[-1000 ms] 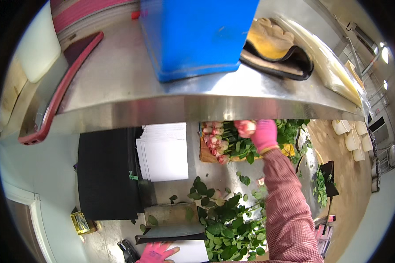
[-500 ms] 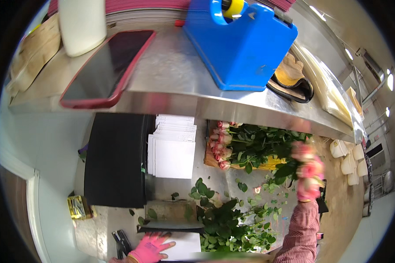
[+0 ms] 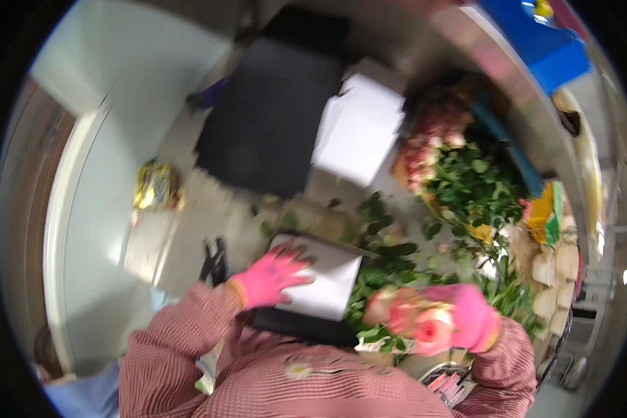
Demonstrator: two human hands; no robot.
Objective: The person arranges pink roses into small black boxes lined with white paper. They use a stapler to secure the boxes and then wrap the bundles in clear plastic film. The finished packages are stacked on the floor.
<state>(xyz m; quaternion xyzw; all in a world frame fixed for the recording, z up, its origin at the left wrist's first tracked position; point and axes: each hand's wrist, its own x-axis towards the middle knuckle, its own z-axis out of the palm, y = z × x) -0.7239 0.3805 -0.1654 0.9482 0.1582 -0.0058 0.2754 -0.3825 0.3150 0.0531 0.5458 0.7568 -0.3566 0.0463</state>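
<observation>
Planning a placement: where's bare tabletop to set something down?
Bare tabletop shows between the gold box, the black stack and the black tool. Crowded: right of the white sheet under the left hand, with green leaves and the right hand holding roses.

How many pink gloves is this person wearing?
2. One is on the left hand, which lies spread on white paper; the other is on the right hand, which holds pink roses. Neither glove is hidden.

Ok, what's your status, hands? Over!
Left hand spread on white paper. Right hand holding pink roses. Green leaves right beside the paper.
</observation>
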